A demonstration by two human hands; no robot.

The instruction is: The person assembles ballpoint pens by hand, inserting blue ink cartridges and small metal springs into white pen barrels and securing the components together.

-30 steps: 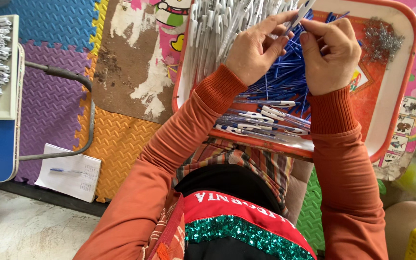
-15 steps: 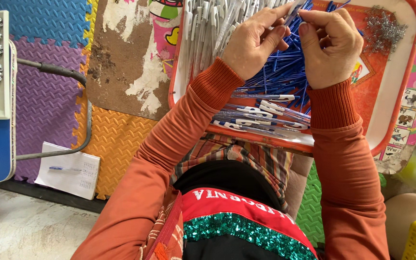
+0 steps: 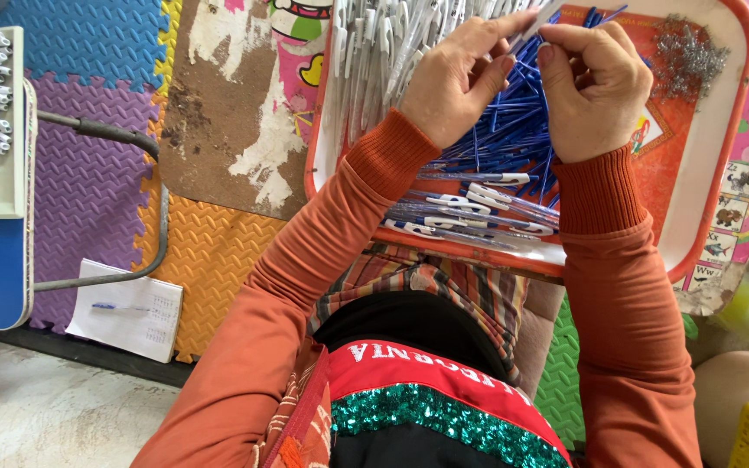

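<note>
Hands meet above the red tray (image 3: 721, 186): left hand (image 3: 461, 78) and right hand (image 3: 595, 87) both pinch one slim white pen barrel (image 3: 537, 19), blue refills (image 3: 513, 139) heaped just beneath them.

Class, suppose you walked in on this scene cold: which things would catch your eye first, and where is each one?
First, the left hand and right hand, meeting over the tray at top centre and pinching a slim pen part between their fingertips. Beneath them lies a heap of blue refills, with white pen barrels piled to its left. Around the tray spreads the bright foam floor mat.
</note>
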